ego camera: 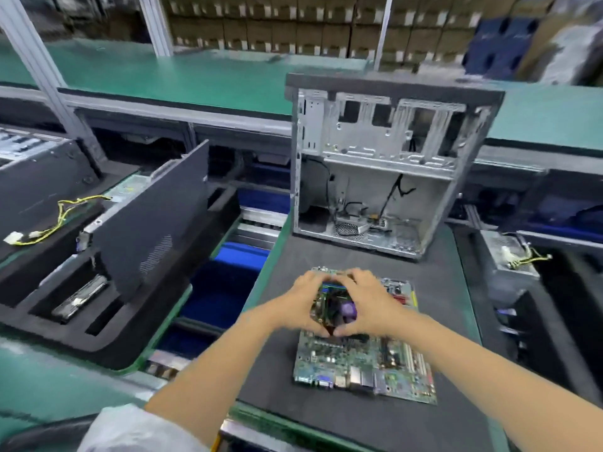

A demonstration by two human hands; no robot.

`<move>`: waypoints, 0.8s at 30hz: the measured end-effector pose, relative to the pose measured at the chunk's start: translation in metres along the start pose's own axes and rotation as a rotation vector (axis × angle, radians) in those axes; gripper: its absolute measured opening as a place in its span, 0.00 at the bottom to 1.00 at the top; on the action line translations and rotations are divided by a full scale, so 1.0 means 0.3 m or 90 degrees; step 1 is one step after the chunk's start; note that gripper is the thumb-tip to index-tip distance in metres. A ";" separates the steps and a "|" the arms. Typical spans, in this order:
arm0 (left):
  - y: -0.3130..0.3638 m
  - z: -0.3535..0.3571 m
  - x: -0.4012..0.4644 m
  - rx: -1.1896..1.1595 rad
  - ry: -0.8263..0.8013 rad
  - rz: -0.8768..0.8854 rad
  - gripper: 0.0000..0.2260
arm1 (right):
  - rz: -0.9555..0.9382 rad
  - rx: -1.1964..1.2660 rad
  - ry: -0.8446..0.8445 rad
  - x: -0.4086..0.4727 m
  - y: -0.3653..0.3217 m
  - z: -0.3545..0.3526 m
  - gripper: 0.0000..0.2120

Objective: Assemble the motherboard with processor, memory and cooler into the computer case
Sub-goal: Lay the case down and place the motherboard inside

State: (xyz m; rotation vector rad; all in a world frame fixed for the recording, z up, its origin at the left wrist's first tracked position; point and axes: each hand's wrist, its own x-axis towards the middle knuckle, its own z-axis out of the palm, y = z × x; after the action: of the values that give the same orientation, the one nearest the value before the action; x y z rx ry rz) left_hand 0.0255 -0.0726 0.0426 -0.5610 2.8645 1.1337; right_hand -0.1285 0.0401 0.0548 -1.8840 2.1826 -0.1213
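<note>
A motherboard (362, 363) lay flat on a dark mat (359, 419) on the worktop (195, 73), near the person. Both hands met over the far half of the board. The left hand (301, 303) curled round the left side of a cooler (334, 305) and the right hand (368, 305) curled round its right side, fingertips nearly touching at the far edge and thumbs close together at the near edge, so the two hands grasped the cooler between them. The cooler sat on the board; a dark fan hub and a purple patch showed in the gap between the hands. Whether it was fully seated could not be told.

Beyond the board, at the far end of the same mat, stood an open case (385, 164), upright, its bare metal interior facing the person, with loose black cables (391, 194) hanging inside near its floor. The board and case were apart.

To the left, a foam tray (107, 340) held a dark side panel (153, 220) leaning tilted, and a drive (80, 301) lay in one of its slots. Further left, a yellow cable bundle (55, 220) rested on another dark surface. At the far right lay a second yellow cable bundle (525, 259). Stacked cartons (293, 24) filled the far background.
</note>
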 end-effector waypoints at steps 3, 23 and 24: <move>-0.051 0.038 0.056 -0.008 -0.035 0.008 0.51 | -0.013 -0.032 -0.055 0.003 0.077 0.049 0.54; -0.144 0.106 0.080 0.133 0.023 -0.014 0.47 | -0.058 -0.017 -0.050 0.029 0.079 0.047 0.33; -0.140 0.104 0.079 0.130 0.028 -0.009 0.47 | -0.052 -0.004 -0.057 0.029 0.078 0.040 0.34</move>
State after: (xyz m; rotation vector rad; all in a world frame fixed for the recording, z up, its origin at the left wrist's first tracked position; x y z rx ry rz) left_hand 0.0136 -0.0878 -0.0114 -0.6006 2.9588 0.8230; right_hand -0.1492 0.0364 0.0368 -1.9429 2.0510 -0.0446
